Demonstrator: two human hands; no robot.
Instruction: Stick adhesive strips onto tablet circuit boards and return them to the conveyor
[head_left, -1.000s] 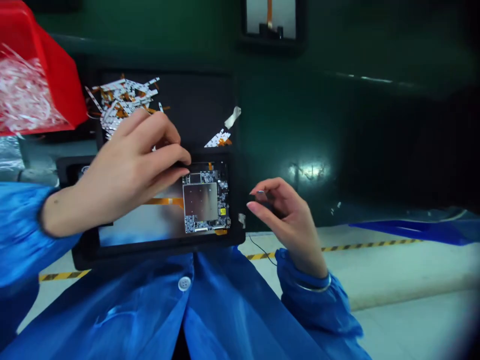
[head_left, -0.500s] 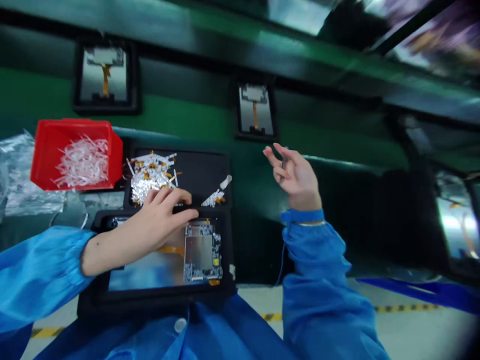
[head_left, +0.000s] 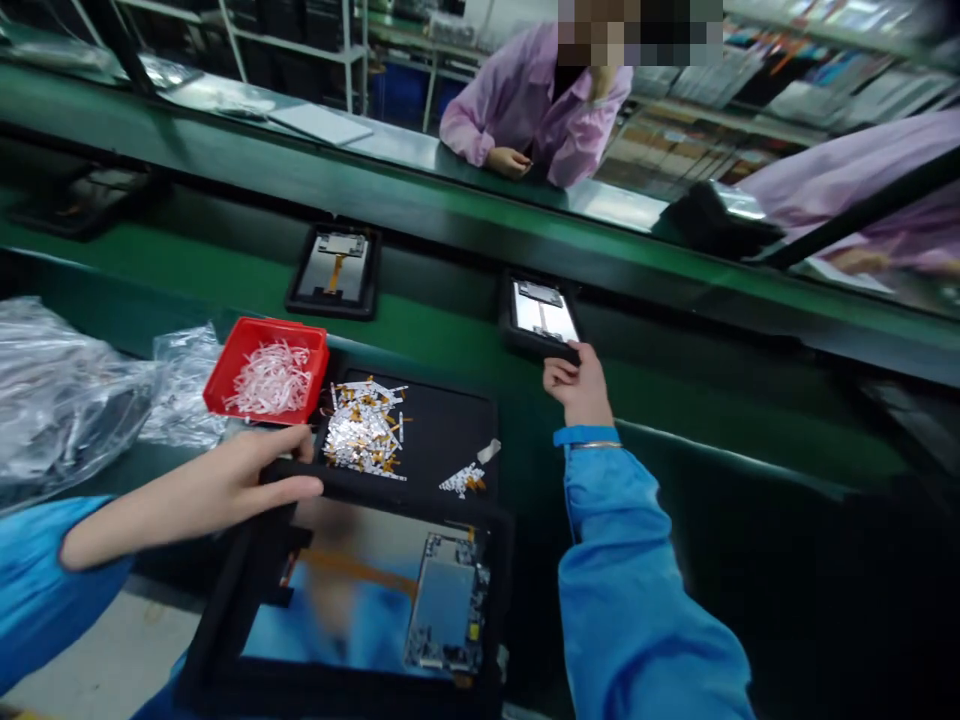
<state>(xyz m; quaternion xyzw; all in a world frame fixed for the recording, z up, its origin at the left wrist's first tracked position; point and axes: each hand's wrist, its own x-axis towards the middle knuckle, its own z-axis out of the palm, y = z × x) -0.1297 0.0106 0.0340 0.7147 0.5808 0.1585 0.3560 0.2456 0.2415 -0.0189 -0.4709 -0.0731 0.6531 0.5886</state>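
My left hand [head_left: 259, 475] grips the far left edge of a black tablet frame [head_left: 225, 620] lying in front of me, thumb on top. Inside the frame show a reflective back panel and a circuit board [head_left: 448, 612]. My right hand [head_left: 576, 385] reaches forward onto the green conveyor belt and holds the near edge of another black framed tablet [head_left: 538, 315]. Both arms wear blue sleeves.
A black tray [head_left: 442, 430] holds a pile of small silver and orange strips [head_left: 364, 428]. A red bin [head_left: 241, 350] of white scraps stands left of it, beside crumpled plastic bags [head_left: 67, 385]. Another framed tablet [head_left: 334, 268] rides the belt. People in pink coats [head_left: 540, 110] work across the line.
The camera tilted up, revealing the belt and people opposite. My right hand stretched forward and took hold of the tablet on the belt. My left hand slid to the near frame's left edge.
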